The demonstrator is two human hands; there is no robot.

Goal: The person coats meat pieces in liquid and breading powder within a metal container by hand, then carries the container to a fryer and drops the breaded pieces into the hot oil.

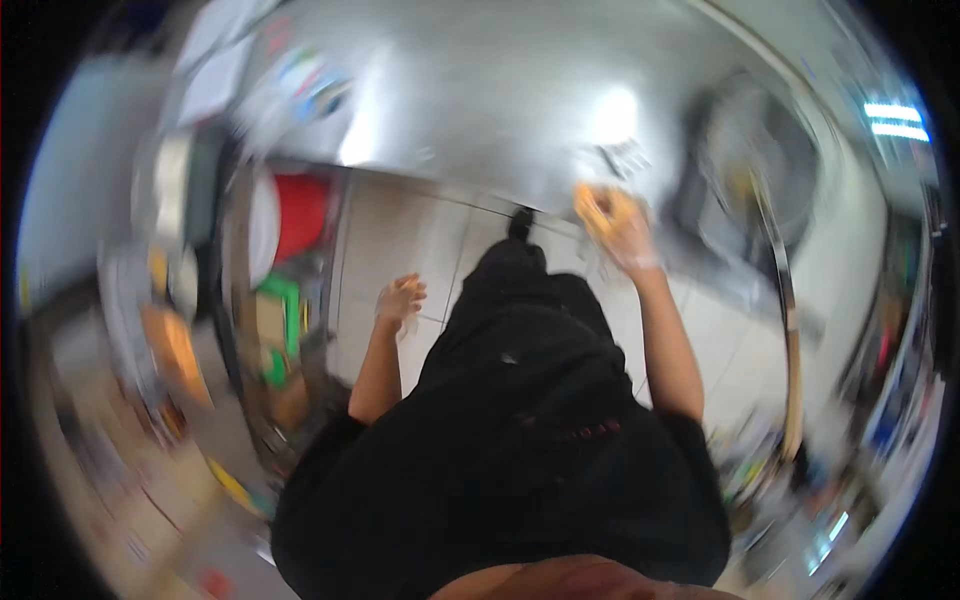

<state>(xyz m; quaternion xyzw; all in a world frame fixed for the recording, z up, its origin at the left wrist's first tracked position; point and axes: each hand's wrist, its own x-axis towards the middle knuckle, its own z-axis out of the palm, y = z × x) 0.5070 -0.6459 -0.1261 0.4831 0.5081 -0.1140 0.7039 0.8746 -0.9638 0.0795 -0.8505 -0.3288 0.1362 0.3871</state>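
Note:
My right hand (619,225), in a thin clear glove, is closed on an orange-yellow item (592,210) beside the front edge of a steel counter (480,97); blur hides what the item is. Just beyond it, a blurred clear or silvery object (626,159) lies on the counter. My left hand (401,300), also in a clear glove, hangs over the tiled floor with bent fingers; whether it holds anything is unclear. To the right of my right hand sits a large round metal pan (757,142), with a long wood-ended handle (793,375) reaching back from it.
A plastic package (311,86) with coloured print lies on the counter's left part. Left of my body are a red object (300,216) and a green-framed item (285,322) on what looks like shelving. Ceramic tiles (390,225) cover the floor.

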